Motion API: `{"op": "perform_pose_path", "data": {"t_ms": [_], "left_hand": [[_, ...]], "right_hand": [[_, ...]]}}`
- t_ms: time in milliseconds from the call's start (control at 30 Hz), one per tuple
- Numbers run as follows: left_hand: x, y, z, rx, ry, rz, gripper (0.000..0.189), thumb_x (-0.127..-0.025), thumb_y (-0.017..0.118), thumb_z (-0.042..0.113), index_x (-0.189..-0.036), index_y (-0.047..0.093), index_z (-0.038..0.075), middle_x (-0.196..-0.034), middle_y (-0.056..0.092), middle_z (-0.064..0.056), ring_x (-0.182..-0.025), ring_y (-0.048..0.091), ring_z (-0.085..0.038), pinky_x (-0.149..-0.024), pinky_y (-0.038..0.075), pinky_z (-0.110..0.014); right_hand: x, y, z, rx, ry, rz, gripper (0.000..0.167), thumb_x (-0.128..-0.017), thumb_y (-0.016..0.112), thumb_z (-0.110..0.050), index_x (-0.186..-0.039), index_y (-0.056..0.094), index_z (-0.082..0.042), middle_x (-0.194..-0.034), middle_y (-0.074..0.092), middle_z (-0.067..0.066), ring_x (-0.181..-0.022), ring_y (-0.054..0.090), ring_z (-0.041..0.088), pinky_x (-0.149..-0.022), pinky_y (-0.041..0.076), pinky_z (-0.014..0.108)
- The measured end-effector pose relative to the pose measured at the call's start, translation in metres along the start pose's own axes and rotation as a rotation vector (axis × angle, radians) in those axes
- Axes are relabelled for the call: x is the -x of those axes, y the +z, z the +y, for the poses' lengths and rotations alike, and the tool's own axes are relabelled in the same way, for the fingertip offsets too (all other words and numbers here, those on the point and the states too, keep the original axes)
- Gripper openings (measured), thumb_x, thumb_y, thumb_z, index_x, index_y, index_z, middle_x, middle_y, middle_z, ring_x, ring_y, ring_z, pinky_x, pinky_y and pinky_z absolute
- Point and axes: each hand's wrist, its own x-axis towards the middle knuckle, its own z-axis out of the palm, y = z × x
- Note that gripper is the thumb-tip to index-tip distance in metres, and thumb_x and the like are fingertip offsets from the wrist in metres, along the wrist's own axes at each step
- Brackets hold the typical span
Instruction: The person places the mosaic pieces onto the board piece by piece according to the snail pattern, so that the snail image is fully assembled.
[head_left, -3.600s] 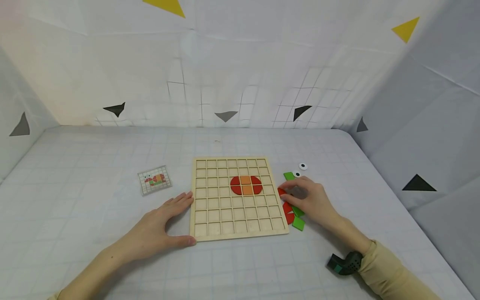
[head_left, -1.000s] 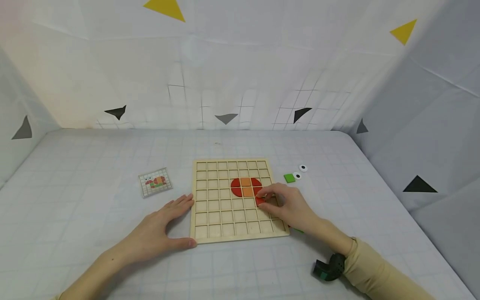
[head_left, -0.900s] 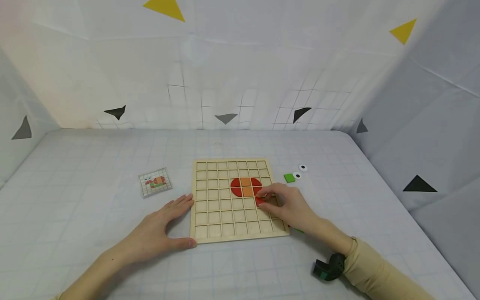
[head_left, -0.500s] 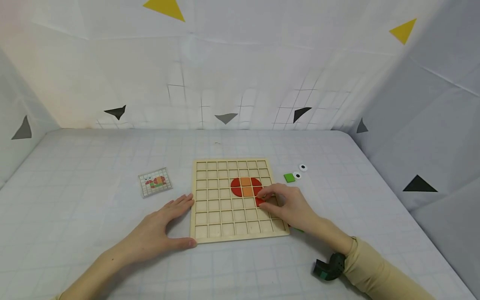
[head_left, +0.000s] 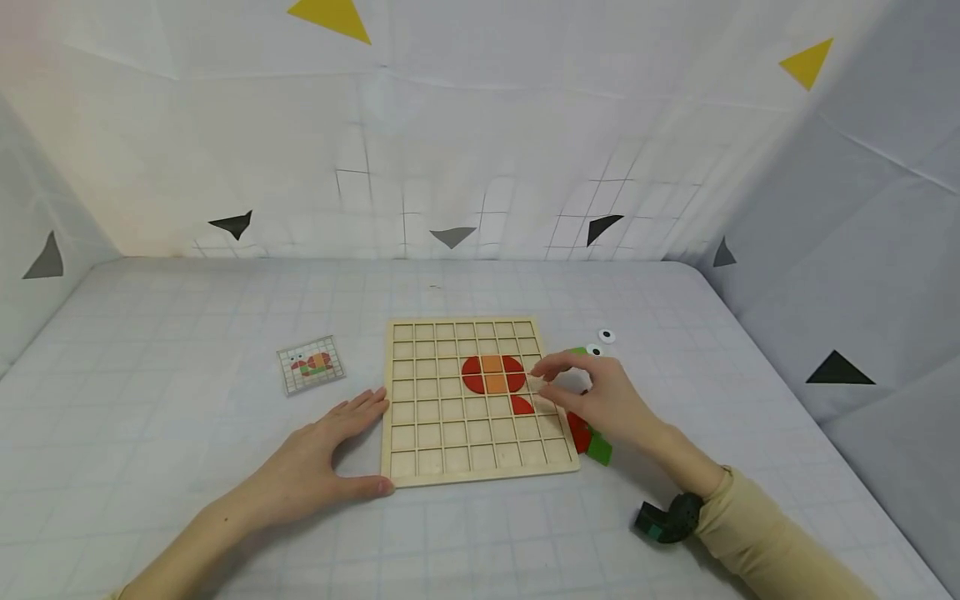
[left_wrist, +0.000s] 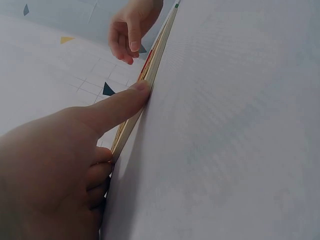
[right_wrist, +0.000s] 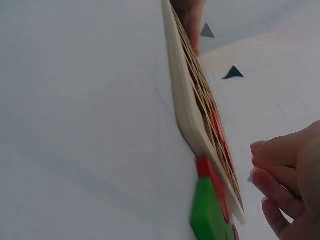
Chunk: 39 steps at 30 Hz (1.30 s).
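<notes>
A wooden grid board lies flat on the table. Set in its cells are two orange squares between red rounded pieces, with one red quarter-round piece a row lower. My left hand rests against the board's left edge, fingers extended along it and thumb at the near corner. Over the board's right edge hovers my right hand, fingers loosely bent, nothing between thumb and fingertips. Partly beneath it are loose red pieces and a green piece beside the board.
A small pattern card lies left of the board, showing a red, orange and green figure on a grid. Two white eye discs sit right of the board, near a green piece partly hidden by the right hand.
The right hand has let go of the red quarter-round piece, leaving it in a cell, and moved right and up from it. The left hand has stayed put.
</notes>
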Motion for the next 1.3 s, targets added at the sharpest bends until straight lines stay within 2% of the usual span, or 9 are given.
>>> {"op": "perform_pose_path", "data": {"t_ms": [100,200,367,600,1000,1300], "left_hand": [[0.000,0.000,0.000,-0.002,0.001,0.001,0.099,-0.073,0.079,0.062,-0.155,0.039,0.024,-0.162,0.029,0.012,-0.151,0.026,-0.032,-0.117,0.027,-0.062],[0.000,0.000,0.000,-0.003,-0.001,0.000,0.099,-0.073,0.080,0.062,-0.155,0.039,0.024,-0.162,0.029,0.011,-0.151,0.026,-0.032,-0.117,0.027,-0.062],[0.000,0.000,0.000,0.000,-0.005,0.001,0.099,-0.073,0.079,0.063,-0.155,0.040,0.025,-0.162,0.029,0.011,-0.151,0.026,-0.031,-0.117,0.027,-0.062],[0.001,0.000,0.000,0.000,0.000,0.002,0.098,-0.073,0.079,0.063,-0.154,0.040,0.024,-0.162,0.030,0.011,-0.151,0.027,-0.033,-0.116,0.028,-0.063],[0.000,0.000,-0.001,-0.007,0.005,0.009,0.098,-0.073,0.080,0.062,-0.154,0.040,0.024,-0.162,0.029,0.012,-0.151,0.027,-0.032,-0.117,0.027,-0.062],[0.000,0.001,-0.001,-0.003,0.000,0.009,0.098,-0.073,0.080,0.062,-0.154,0.040,0.024,-0.162,0.030,0.011,-0.151,0.027,-0.033,-0.117,0.027,-0.062]], "right_hand": [[-0.001,-0.010,0.006,0.026,0.093,0.028,0.024,-0.091,0.075,-0.019,-0.115,0.072,-0.020,-0.110,0.073,-0.004,-0.104,0.064,0.016,-0.091,0.051,0.047],[-0.003,-0.018,0.014,0.050,0.147,0.067,0.027,-0.090,0.076,-0.016,-0.117,0.071,-0.019,-0.110,0.073,-0.002,-0.102,0.063,0.018,-0.089,0.050,0.047],[-0.004,-0.028,0.031,0.099,0.179,0.118,0.033,-0.086,0.078,-0.009,-0.118,0.071,-0.015,-0.110,0.074,0.003,-0.098,0.065,0.020,-0.088,0.049,0.045],[-0.002,-0.034,0.050,0.135,0.235,0.112,0.035,-0.085,0.080,-0.013,-0.119,0.071,-0.016,-0.109,0.072,0.002,-0.098,0.062,0.019,-0.091,0.045,0.042],[-0.001,-0.034,0.057,0.181,0.224,0.149,0.030,-0.084,0.081,-0.015,-0.113,0.073,-0.014,-0.106,0.071,0.004,-0.100,0.060,0.019,-0.088,0.046,0.039],[0.000,-0.033,0.058,0.211,0.183,0.170,0.028,-0.084,0.082,-0.015,-0.111,0.073,-0.013,-0.104,0.072,0.002,-0.098,0.059,0.017,-0.082,0.045,0.029]]}}
